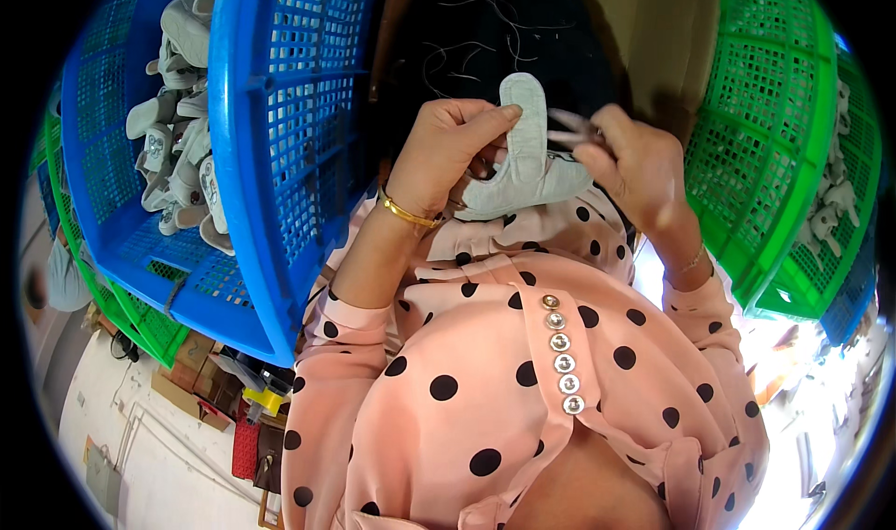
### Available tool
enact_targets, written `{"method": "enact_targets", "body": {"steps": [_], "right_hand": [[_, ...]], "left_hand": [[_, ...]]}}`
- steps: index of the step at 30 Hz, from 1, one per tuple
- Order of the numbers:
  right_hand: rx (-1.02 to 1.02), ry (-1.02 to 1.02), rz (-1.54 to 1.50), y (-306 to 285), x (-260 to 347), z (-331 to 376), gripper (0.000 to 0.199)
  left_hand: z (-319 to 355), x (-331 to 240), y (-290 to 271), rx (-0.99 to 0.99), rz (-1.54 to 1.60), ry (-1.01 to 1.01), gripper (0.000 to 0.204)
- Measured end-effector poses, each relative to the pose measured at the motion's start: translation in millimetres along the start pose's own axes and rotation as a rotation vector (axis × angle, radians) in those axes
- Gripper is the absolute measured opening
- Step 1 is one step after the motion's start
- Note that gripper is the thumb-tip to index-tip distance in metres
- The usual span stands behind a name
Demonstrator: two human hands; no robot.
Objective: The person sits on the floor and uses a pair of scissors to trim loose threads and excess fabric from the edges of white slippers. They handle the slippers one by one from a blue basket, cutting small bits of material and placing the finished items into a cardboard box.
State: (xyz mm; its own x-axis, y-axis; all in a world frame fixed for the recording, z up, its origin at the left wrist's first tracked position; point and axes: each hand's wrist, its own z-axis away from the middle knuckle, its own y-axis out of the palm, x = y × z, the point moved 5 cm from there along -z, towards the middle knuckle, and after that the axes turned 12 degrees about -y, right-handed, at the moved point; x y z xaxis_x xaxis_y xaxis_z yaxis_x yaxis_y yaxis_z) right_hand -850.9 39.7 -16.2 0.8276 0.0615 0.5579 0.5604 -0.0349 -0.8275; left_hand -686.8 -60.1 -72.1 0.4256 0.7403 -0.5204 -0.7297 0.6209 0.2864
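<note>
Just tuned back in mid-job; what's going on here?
The left hand holds a pale shoe piece, thumb at the edge of its upright strap. The right hand holds scissors, blades apart, tips close beside the strap; whether they touch is unclear. Similar pieces lie heaped in the blue basket at left.

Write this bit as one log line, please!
left hand: holds pale shoe piece | right hand: holds scissors beside it | nearby: blue basket, green basket

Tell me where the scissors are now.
In the head view, the scissors are in the right hand, above and right of centre, blades pointing left toward the pale shoe piece held by the left hand.
</note>
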Motion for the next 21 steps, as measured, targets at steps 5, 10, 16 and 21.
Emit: {"method": "enact_targets", "body": {"steps": [5, 10, 16, 21], "right_hand": [[0.120, -0.123, 0.115, 14, 7, 6, 0.038], [0.110, -0.138, 0.178, 22, 14, 0, 0.039], [0.050, -0.117, 0.166, 25, 19, -2, 0.039], [0.044, -0.071, 0.189, 26, 21, 0, 0.040]], "left_hand": [[1, 3, -5, -0.053, 0.095, -0.025, 0.023], [0, 4, -7, -0.049, 0.173, -0.046, 0.019], [-2, 7, -8, -0.070, 0.194, -0.055, 0.019], [-3, 7, -8, -0.074, 0.188, -0.053, 0.020]]}}
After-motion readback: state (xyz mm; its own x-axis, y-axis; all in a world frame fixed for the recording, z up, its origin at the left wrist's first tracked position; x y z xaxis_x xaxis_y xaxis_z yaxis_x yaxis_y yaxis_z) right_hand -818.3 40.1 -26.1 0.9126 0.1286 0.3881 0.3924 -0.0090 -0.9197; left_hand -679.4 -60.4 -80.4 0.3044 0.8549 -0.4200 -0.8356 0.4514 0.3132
